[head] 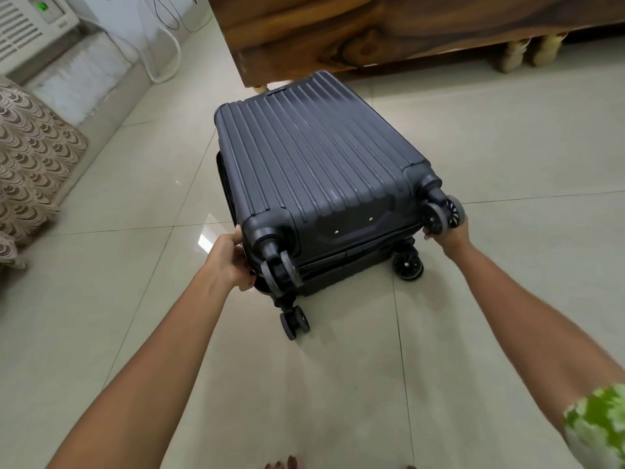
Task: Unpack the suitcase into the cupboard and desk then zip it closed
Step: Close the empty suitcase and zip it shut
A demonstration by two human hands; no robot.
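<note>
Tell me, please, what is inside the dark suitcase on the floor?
That cannot be seen. The suitcase lies flat on the tiled floor with its ribbed shell covering everything inside. The left hand and right hand grip its wheel end.

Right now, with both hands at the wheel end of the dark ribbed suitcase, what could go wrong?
1. The dark blue ribbed hard-shell suitcase looks partly open; its lid could drop on the left hand gripping its corner.
2. The right hand sits by a black caster wheel, which may swivel and slip.
</note>
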